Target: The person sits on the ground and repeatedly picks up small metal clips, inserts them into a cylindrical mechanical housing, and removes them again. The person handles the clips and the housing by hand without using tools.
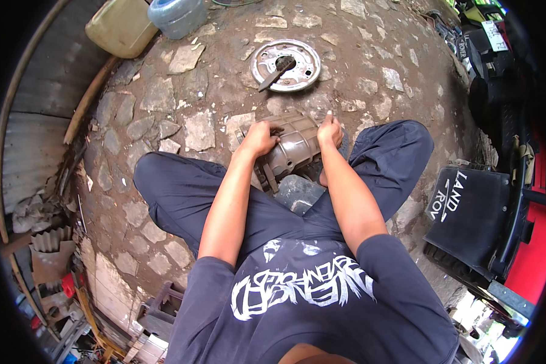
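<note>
While the casing lies between, the left grip clasps its left side. The right grip (closure unclear) touches its right.

Stone-paved ground, far left corner: one yellowish plastic jerrycan beside one translucent blue water bottle; toward the far edge, one round pale-metal disc, a dark bar lying across it. Left edge: one wooden pole, grey metal sheeting. Right edge: one black mudflap, white-lettered, near a red vehicle panel.
</note>
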The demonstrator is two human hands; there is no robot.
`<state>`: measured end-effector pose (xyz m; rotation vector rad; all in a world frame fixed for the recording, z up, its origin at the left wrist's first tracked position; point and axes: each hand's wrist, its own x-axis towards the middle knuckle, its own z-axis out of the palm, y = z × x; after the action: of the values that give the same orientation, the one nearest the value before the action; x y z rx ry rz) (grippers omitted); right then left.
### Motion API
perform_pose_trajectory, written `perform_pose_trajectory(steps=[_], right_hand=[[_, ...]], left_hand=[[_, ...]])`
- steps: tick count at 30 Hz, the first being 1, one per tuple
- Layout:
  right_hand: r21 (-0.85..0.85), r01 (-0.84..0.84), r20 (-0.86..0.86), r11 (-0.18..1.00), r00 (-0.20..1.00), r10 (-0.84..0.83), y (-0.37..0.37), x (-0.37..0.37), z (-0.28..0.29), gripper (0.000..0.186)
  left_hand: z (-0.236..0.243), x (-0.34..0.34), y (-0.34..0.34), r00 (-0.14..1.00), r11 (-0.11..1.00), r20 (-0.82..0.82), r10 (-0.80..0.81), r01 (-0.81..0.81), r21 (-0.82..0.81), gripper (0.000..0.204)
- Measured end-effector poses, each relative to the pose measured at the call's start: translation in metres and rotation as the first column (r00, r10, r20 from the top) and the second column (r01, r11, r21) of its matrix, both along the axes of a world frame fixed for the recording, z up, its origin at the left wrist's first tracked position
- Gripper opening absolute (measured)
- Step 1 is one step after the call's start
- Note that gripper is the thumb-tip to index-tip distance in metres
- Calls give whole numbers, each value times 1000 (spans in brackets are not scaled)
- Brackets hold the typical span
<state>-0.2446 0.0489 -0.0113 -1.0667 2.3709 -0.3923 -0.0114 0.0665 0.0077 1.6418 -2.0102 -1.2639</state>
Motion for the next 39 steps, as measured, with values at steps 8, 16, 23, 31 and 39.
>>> perform_pose_trajectory(steps=[8, 16, 23, 31, 39], right_hand=[[-239, 382, 387, 893, 880, -273, 12, -21, -42, 68], [-269, 254, 216, 929, 956, -199, 14, -16, -36, 65], [-299, 229, 114, 926, 972, -203, 15, -18, -40, 64], [-315, 218, 102, 924, 975, -195, 9, -9, -31, 64], [-313, 205, 62, 927, 979, -196, 12, -13, -39, 64]], left_hand=[[-2, -2, -30, 995, 990, -10, 102, -100, 97, 30], [-1, -71, -47, 992, 999, -117, -40, 35, -39, 26], [2, -86, -51, 995, 995, -6, -97, 97, 30, 28], [-8, -101, -58, 999, 999, 16, 29, -29, 30, 21], [6, -86, -71, 984, 981, 92, -150, 137, 136, 23]])
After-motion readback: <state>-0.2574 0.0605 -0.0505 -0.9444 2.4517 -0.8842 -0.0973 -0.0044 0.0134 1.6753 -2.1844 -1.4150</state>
